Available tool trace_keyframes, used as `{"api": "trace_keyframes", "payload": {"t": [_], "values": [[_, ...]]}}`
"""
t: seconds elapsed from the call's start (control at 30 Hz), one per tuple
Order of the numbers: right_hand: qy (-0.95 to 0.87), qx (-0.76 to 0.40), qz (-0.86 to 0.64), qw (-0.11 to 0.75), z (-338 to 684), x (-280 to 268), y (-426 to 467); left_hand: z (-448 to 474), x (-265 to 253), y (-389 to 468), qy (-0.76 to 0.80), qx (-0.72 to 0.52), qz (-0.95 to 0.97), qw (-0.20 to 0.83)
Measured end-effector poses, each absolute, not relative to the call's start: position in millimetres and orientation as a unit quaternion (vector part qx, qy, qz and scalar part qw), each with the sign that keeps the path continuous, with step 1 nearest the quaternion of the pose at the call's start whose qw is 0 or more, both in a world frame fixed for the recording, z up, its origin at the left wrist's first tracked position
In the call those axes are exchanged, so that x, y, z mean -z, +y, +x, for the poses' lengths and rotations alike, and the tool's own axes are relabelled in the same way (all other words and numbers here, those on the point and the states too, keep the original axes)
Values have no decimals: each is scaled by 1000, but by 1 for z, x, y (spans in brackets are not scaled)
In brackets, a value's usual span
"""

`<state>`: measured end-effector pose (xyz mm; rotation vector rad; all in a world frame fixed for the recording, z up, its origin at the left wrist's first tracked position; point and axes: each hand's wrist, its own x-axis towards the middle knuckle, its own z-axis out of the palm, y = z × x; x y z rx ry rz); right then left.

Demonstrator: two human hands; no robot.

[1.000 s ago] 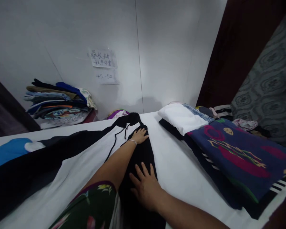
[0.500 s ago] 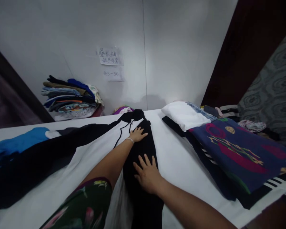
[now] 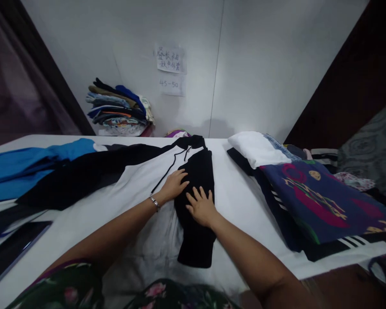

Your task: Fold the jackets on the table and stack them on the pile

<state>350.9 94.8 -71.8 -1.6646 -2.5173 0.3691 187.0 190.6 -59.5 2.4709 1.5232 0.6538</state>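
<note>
A white hoodie with black sleeves and a black drawstring lies spread on the white table. Its right-hand sleeve is folded down over the body, with the cuff toward me. My left hand lies with fingers stretched out at the inner edge of that sleeve, beside the drawstring. Just to its right, my right hand rests flat on the same sleeve, fingers spread. The other black sleeve stretches out to the left.
Folded clothes form a stack on the right, with a white garment behind. Another pile stands at the back left. A blue garment and a dark flat object lie left. Paper signs hang on the wall.
My left hand has slid down the sleeve toward me and now lies close to my right hand. The view has shifted, and the sleeve's cuff has come into sight.
</note>
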Motion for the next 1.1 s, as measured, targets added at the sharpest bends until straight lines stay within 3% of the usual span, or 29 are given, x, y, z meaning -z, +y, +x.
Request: {"api": "trace_keyframes", "payload": {"t": [0.2,0.33,0.53,0.6,0.8,1.1], "values": [[-820,-108,-561,43,348,74,94,167,46,117,554,-240,776,184],[-814,-180,-549,53,357,67,99,166,37,80,547,-218,775,230],[-784,-239,-518,246,395,52,67,160,31,44,541,-194,778,253],[-801,-250,-473,270,401,49,38,158,29,35,531,-185,783,266],[-855,-263,-403,195,400,47,-28,162,30,12,494,-186,802,280],[-883,-200,-407,121,385,57,-30,174,47,-1,466,-154,840,232]]}}
